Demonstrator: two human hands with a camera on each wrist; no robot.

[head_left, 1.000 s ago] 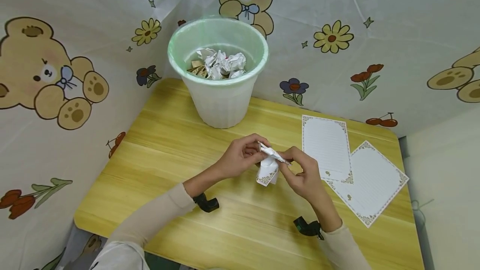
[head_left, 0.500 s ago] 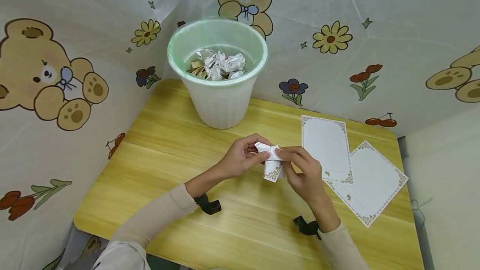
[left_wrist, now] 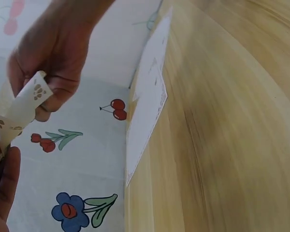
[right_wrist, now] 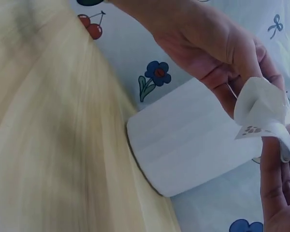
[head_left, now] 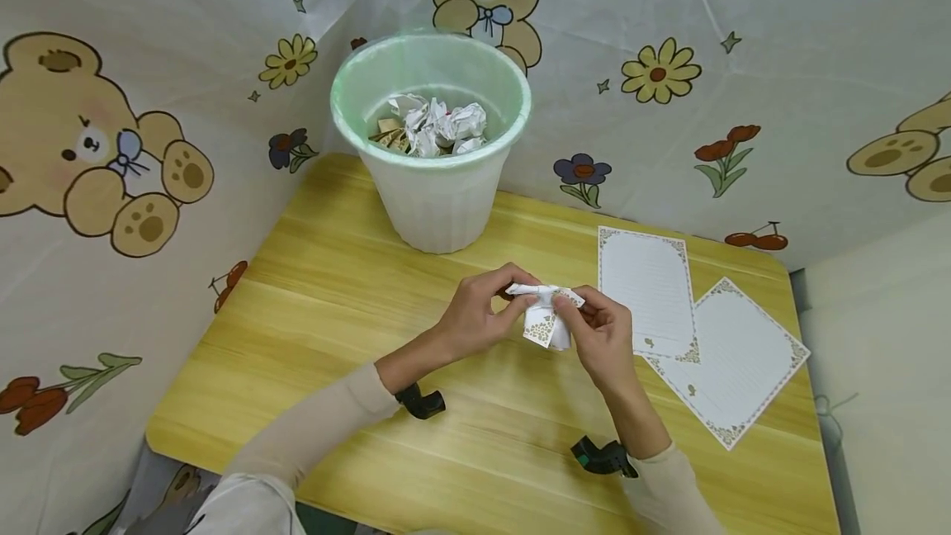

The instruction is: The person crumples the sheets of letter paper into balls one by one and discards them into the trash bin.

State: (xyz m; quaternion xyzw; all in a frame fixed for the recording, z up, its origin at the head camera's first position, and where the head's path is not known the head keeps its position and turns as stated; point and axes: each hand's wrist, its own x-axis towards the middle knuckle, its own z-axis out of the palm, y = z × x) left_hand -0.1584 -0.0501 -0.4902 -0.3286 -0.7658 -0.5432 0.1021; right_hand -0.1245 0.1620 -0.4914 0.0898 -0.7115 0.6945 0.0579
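Note:
Between both hands, above the table, is a folded sheet of white paper (head_left: 540, 322) with a gold-brown printed border. The left hand (head_left: 479, 314) pinches its left end between thumb and fingers. At the right end, the right hand (head_left: 600, 333) pinches it the same way, thumb on the near side. A lower flap of the paper hangs down toward the table. In the left wrist view the folded paper (left_wrist: 21, 108) shows its patterned strip, and in the right wrist view the paper (right_wrist: 263, 108) curls into a loop. Some fingertips are hidden behind it.
A white bin (head_left: 442, 209) with a green-tinted liner stands at the back, holding crumpled paper (head_left: 438, 129). Two bordered lined sheets, an upper sheet (head_left: 645, 291) and a lower sheet (head_left: 731, 370), overlap at the right of the wooden table (head_left: 475, 469). A patterned cloth (head_left: 594, 7) hangs behind.
The paper has been turned and refolded between the fingers, from a slanted strip to a level band with a flap below. The right hand's grip has shifted along it.

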